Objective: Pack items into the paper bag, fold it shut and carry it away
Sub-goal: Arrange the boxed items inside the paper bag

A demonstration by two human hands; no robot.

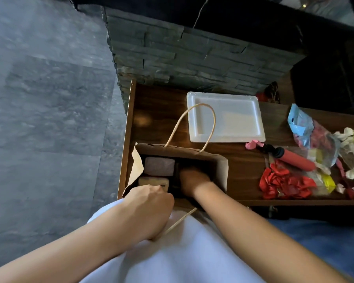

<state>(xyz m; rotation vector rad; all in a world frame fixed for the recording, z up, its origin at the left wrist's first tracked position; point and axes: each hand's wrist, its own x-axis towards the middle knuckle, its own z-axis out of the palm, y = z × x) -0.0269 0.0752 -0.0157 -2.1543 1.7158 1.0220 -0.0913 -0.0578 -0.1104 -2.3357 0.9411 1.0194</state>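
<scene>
Seen from above, a dark wooden worktop (245, 166) stands against a wall of grey stacked stone (192, 58), with grey stone floor tiles (49, 109) to the left. A brown paper bag (221, 170) stands open at the worktop's near left corner, 1 rope handle (192, 123) arching up from its far rim. Inside it, 2 blocks lie at the left end, a purple block (159, 166) and a tan block (153, 181). The left hand (149, 203) has its grip pinched on the bag's near rim. The right hand (192, 178) reaches down inside the bag; its grip cannot be told. Beyond the bag lies a white tray (233, 117). To the right lie a red pump (294, 158), red balloons (284, 182) and plastic packets (307, 127).
</scene>
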